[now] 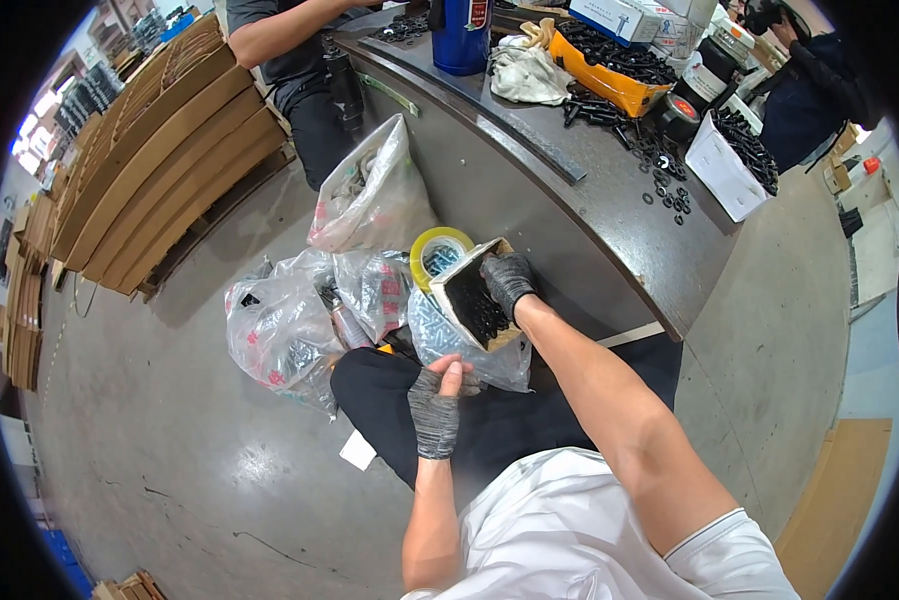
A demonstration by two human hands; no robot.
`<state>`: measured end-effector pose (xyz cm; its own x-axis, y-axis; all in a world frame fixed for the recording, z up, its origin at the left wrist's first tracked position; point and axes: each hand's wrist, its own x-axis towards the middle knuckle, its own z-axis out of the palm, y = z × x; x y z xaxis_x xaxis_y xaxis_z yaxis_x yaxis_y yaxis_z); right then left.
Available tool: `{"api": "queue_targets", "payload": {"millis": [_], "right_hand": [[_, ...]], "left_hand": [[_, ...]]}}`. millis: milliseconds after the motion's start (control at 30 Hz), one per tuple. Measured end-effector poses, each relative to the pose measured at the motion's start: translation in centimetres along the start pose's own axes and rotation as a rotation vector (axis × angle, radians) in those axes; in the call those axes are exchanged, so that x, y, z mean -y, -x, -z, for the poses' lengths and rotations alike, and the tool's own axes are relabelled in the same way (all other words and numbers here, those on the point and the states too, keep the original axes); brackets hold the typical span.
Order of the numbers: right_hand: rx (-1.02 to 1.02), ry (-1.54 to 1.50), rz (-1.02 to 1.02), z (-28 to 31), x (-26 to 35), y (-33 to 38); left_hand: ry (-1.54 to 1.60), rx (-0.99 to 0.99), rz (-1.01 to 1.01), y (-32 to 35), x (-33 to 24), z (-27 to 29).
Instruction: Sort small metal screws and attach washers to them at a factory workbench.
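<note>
My right hand [510, 281], in a dark knit glove, grips the right edge of a small open cardboard box [454, 296], its fingers over the rim. The box is tilted, and a heap of black bolts [486, 313] shows inside. Below it sits a clear plastic bag [440, 335] full of silvery screws. My left hand [436, 405], in a grey glove with bare fingertips, is above my left thigh, thumb out and fingers extended, with nothing visible in it. A roll of yellow tape [430, 236] rests against the box's far side.
Filled plastic bags [285, 320] crowd the floor to the left. The dark table [610, 200] curves along the right, bearing loose black bolts, washers, a white box of bolts [732, 165] and a blue container [462, 40]. Stacked cardboard [170, 150] and another person [305, 60] are at the far left.
</note>
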<state>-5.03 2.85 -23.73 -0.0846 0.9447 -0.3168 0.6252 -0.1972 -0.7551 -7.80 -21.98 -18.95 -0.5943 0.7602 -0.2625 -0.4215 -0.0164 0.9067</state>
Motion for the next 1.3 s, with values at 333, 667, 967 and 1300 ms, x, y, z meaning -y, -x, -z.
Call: {"api": "queue_targets", "payload": {"millis": [333, 667, 967, 1300], "right_hand": [[-0.038, 0.039, 0.005, 0.1, -1.0, 1.0], [0.005, 0.008, 0.273, 3.1, -1.2, 4.3], [-0.031, 0.57, 1.02, 5.7, -2.4, 7.0], [0.039, 0.544, 0.913, 2.6, -3.1, 5.8]], "left_hand": [[0.001, 0.012, -0.017, 0.0, 0.5, 0.2], [-0.001, 0.04, -0.005, 0.1, 0.6, -0.3], [-0.028, 0.036, 0.016, 0.3, 0.4, -0.4], [-0.062, -0.017, -0.037, 0.0, 1.5, 0.0]]}}
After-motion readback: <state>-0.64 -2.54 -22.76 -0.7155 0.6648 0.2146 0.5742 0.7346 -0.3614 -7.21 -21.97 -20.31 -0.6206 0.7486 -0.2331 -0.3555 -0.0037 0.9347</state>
